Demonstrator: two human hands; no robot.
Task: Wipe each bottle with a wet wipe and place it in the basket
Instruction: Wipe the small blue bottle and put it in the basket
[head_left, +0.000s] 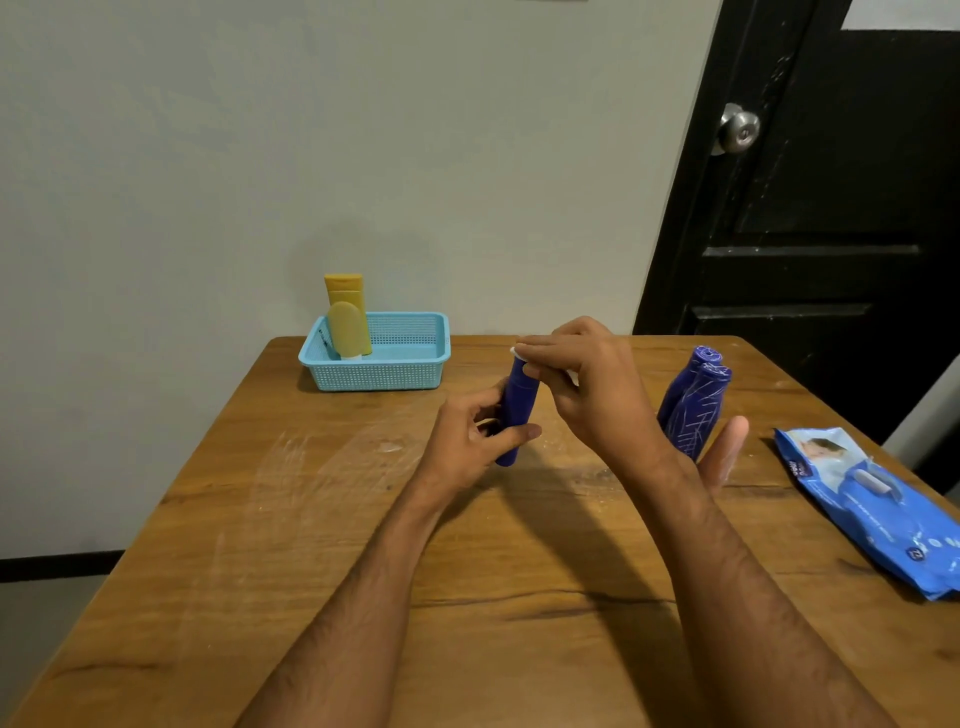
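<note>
My left hand (470, 434) grips the lower part of a slim dark blue bottle (515, 410), held upright above the table's middle. At the bottle's top my right hand (582, 387) pinches a white wet wipe (519, 353) against it; only scraps of the wipe show between the fingers. Two yellow bottles (347, 322) stand in the light blue basket (395, 371) at the back left of the table. Two more dark blue bottles (693, 402) and a pale peach bottle (727, 452) stand at the right, partly behind my right forearm.
A blue pack of wet wipes (872, 506) lies near the table's right edge. The wooden table (311, 545) stands against a pale wall. A black door with a metal knob (737, 132) is behind the table's right corner.
</note>
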